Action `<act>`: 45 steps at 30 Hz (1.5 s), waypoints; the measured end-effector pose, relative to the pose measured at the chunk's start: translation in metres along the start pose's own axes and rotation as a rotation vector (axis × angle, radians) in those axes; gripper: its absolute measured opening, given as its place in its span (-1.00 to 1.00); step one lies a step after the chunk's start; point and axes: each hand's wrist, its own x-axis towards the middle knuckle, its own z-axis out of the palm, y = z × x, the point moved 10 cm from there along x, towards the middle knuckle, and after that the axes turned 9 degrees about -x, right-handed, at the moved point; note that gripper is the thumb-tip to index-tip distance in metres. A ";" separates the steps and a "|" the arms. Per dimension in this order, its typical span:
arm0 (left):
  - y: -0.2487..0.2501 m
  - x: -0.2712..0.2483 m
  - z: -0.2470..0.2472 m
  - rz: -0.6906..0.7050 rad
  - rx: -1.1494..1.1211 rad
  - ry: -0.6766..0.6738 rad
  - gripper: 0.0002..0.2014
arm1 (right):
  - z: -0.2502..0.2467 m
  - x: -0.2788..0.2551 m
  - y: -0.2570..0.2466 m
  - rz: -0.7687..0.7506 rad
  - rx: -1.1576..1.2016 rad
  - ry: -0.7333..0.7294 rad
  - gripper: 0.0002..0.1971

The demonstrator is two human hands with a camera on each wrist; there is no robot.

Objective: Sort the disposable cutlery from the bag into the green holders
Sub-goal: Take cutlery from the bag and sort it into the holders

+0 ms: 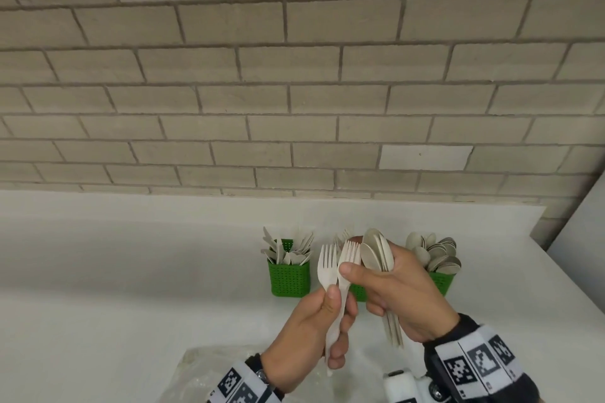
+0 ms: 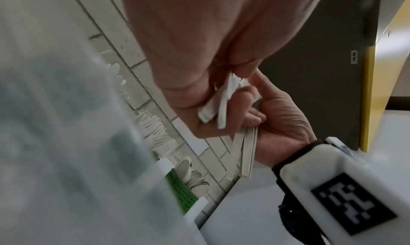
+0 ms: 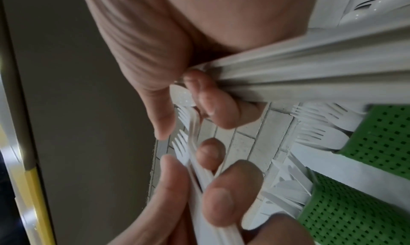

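Observation:
In the head view my left hand (image 1: pixel 322 317) grips the handles of two pale forks (image 1: pixel 328 263), tines up, above the table. My right hand (image 1: pixel 396 285) grips a bundle of beige spoons (image 1: pixel 376 249), and its thumb presses on the right-hand fork. Behind the hands stand three green holders: the left holder (image 1: pixel 288 278) has knives, the middle holder (image 1: pixel 359 292) is mostly hidden, and the right holder (image 1: pixel 442 281) has spoons. The right wrist view shows the spoon handles (image 3: pixel 310 73), the fork tines (image 3: pixel 183 143) and several forks standing in a holder (image 3: pixel 386 131).
A crumpled clear plastic bag (image 1: pixel 209 370) lies on the white table (image 1: pixel 131 271) under my wrists. A grey brick wall (image 1: pixel 294 75) rises right behind the holders. The table's right edge (image 1: pixel 510 321) runs close to the spoon holder.

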 end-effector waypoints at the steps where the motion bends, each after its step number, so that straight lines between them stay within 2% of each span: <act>1: 0.000 0.000 -0.001 -0.002 0.017 -0.009 -0.48 | 0.000 0.001 0.000 -0.008 -0.004 0.000 -0.80; 4: -0.001 -0.001 -0.003 0.007 0.047 -0.045 -0.44 | -0.001 0.000 0.002 -0.049 0.013 0.028 -0.77; 10: -0.006 -0.002 0.005 -0.006 0.052 -0.117 -0.32 | -0.012 0.005 0.011 -0.057 -0.031 0.123 -0.84; 14: -0.005 -0.003 0.007 -0.034 0.221 -0.165 -0.45 | -0.006 0.006 0.011 -0.014 0.007 0.030 -0.90; 16: -0.005 -0.003 0.009 -0.061 0.263 -0.195 -0.49 | -0.002 0.007 0.014 0.017 0.046 -0.026 -0.87; 20: -0.011 -0.005 0.014 -0.204 0.094 -0.256 -0.48 | -0.003 0.007 0.015 -0.013 0.055 -0.057 -0.83; 23: -0.012 -0.003 0.009 -0.241 0.088 -0.231 -0.41 | -0.008 0.008 0.013 -0.079 -0.051 -0.001 -0.81; 28: -0.005 -0.001 -0.001 -0.166 0.282 -0.120 -0.40 | -0.024 0.011 0.020 -0.067 -0.081 0.104 -0.81; 36: -0.007 -0.005 0.010 -0.221 0.335 -0.242 -0.40 | -0.005 0.006 0.024 -0.042 0.058 0.009 -0.84; 40: -0.016 -0.010 0.018 -0.291 0.165 -0.320 -0.41 | 0.001 0.002 0.023 -0.042 0.121 -0.034 -0.82; 42: -0.019 -0.011 0.016 -0.324 0.130 -0.318 -0.41 | -0.001 0.003 0.025 -0.026 0.108 -0.047 -0.81; 45: -0.024 -0.008 0.011 -0.344 0.223 -0.311 -0.32 | -0.007 0.005 0.028 -0.043 -0.009 -0.002 -0.76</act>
